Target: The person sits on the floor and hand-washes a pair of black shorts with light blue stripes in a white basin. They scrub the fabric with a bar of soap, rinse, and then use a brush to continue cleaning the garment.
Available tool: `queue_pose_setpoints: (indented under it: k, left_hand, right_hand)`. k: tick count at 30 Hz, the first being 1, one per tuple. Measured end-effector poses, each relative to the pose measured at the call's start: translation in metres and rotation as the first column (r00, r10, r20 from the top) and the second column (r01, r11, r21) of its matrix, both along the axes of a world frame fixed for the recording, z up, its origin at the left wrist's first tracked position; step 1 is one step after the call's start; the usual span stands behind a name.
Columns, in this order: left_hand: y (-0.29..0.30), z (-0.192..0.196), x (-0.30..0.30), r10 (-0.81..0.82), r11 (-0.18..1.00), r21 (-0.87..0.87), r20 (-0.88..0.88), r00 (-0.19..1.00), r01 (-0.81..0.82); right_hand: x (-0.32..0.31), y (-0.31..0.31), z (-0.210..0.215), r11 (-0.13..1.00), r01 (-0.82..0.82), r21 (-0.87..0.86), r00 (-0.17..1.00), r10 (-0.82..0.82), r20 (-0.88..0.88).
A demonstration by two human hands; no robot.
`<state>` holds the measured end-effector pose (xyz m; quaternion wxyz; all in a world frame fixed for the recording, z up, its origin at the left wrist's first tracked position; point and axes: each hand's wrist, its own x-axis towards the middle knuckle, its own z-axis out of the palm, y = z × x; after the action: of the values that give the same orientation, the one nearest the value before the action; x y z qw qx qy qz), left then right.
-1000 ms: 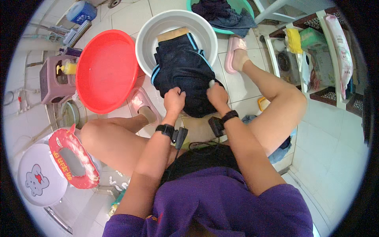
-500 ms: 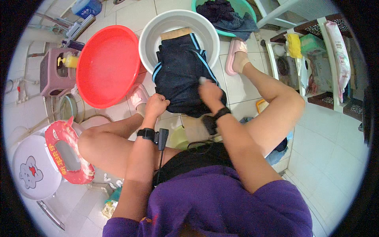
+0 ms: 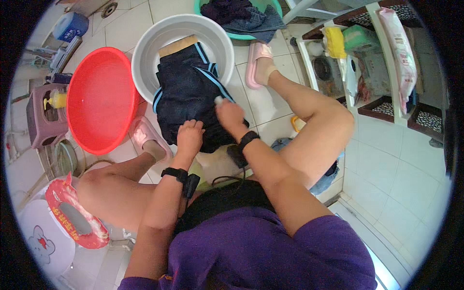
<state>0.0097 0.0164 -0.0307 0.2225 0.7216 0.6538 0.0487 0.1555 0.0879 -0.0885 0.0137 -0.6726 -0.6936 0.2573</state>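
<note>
A dark navy garment with light blue stripes lies over a wooden board, whose top end shows inside the grey-white basin. Its lower part hangs out over the basin's near rim toward me. My left hand is closed, with bent fingers gripping the garment's near part. To the right of it, my right hand is closed around a small white piece held against the cloth. Most of that piece is hidden by the fingers, so its kind is unclear.
A red basin stands left, beside a pinkish stool and a yellow pump bottle. At the far side, a green tub holds dark clothes. Shelves stand right. Pink slippers are on my feet.
The view has shifted, so the basins appear further left. My left hand has moved from the garment's left edge inward onto its near part. The right hand stays on the garment's right side.
</note>
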Motion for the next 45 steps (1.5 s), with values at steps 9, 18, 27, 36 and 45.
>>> queue_pose_setpoints:
  k: [9,18,27,36,45]
  left_hand:
    - [0.001,-0.008,-0.07,0.48,0.838,0.219,0.137,0.867,-0.499]
    - [0.011,0.016,-0.004,0.085,0.995,0.022,0.283,0.955,-0.095]
    - [-0.043,-0.01,0.014,-0.168,0.898,-0.326,0.365,0.916,0.294]
    - [-0.032,-0.008,0.005,0.019,0.936,-0.312,0.509,0.861,0.163]
    - [-0.008,-0.004,-0.028,0.149,0.956,-0.261,0.05,0.988,-0.131]
  right_hand:
    - [0.074,0.052,0.026,0.988,0.151,0.029,0.988,-0.149,-0.045]
    - [0.027,0.007,0.048,0.905,-0.365,-0.221,0.928,0.334,-0.164]
    - [-0.007,0.003,0.031,0.566,-0.816,0.117,0.549,0.823,-0.15]
    - [-0.015,0.019,0.001,0.834,-0.498,0.235,0.848,0.526,-0.07]
    - [0.029,-0.003,0.033,0.527,-0.83,0.184,0.519,0.85,-0.091]
